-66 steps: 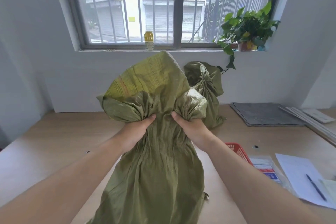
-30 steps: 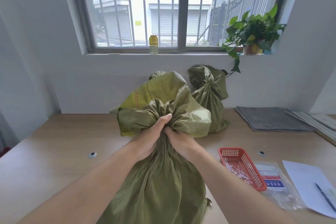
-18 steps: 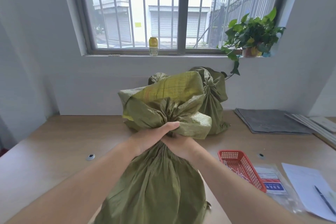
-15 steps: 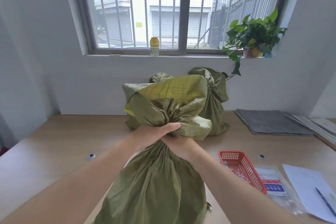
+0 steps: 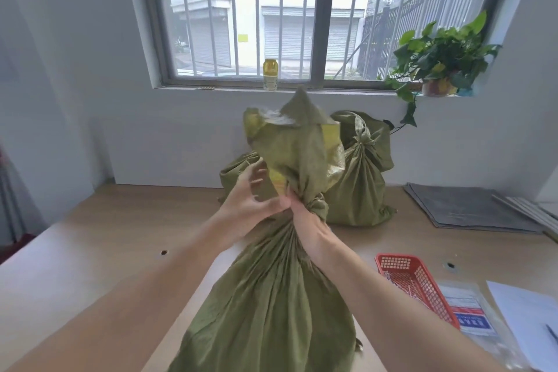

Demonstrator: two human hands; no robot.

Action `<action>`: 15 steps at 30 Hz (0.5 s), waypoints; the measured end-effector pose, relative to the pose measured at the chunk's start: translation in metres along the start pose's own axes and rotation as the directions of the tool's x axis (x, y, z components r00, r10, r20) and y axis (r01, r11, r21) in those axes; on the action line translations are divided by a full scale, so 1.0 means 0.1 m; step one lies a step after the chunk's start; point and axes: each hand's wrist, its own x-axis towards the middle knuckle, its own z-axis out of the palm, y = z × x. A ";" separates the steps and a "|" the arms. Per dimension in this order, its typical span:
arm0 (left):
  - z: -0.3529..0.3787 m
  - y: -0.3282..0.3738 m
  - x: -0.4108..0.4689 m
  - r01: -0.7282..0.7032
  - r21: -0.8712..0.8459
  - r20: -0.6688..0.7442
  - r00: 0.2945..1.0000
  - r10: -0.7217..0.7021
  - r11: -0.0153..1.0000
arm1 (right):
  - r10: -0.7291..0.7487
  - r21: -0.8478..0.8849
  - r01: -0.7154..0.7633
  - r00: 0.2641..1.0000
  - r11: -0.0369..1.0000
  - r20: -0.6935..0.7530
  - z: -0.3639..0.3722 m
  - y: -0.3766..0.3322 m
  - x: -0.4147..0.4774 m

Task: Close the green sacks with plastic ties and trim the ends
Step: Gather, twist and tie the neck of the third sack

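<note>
Open table (image 5: 99, 244) runs left of the front sack (image 5: 271, 296), room enough for a hand. Behind it a tied sack (image 5: 359, 190) and a lower sack (image 5: 235, 174) close off the wall side. Rightward, a basket (image 5: 392, 260) and papers (image 5: 519, 305) crowd the way.

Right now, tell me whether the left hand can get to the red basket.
Probably not easily. The left hand is open beside the top of the sack, and the red basket lies beyond the right hand, which grips the neck; it would have to cross that forearm.
</note>
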 end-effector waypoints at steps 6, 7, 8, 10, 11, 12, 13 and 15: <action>0.13 -0.24 -0.11 0.179 0.036 0.354 0.918 -0.180 0.983 | -0.062 -0.021 0.063 0.997 0.998 0.034 0.00 -0.07 0.15; 0.18 -0.25 -0.10 0.167 0.033 0.347 0.923 -0.168 0.985 | -0.061 -0.061 0.063 0.997 0.996 0.036 -0.01 -0.08 0.17; 0.22 -0.26 -0.06 0.160 0.028 0.322 0.933 -0.160 0.987 | -0.065 -0.102 0.070 0.997 0.992 0.052 -0.03 -0.09 0.21; 0.29 -0.28 0.01 0.153 0.034 0.301 0.941 -0.156 0.988 | -0.035 -0.193 0.053 0.995 0.980 0.096 -0.08 -0.11 0.24; 0.32 -0.28 0.04 0.149 0.037 0.294 0.943 -0.154 0.988 | -0.020 -0.250 0.048 0.993 0.967 0.112 -0.10 -0.12 0.25; 0.36 -0.29 0.06 0.150 0.032 0.276 0.949 -0.153 0.988 | -0.001 -0.294 0.038 0.992 0.955 0.127 -0.12 -0.13 0.26; 0.41 -0.30 0.07 0.156 0.015 0.249 0.956 -0.154 0.988 | 0.014 -0.316 0.030 0.990 0.948 0.139 -0.14 -0.14 0.26; 0.50 -0.32 0.09 0.161 -0.031 0.197 0.968 -0.152 0.986 | -0.005 -0.313 0.040 0.993 0.949 0.114 -0.16 -0.14 0.26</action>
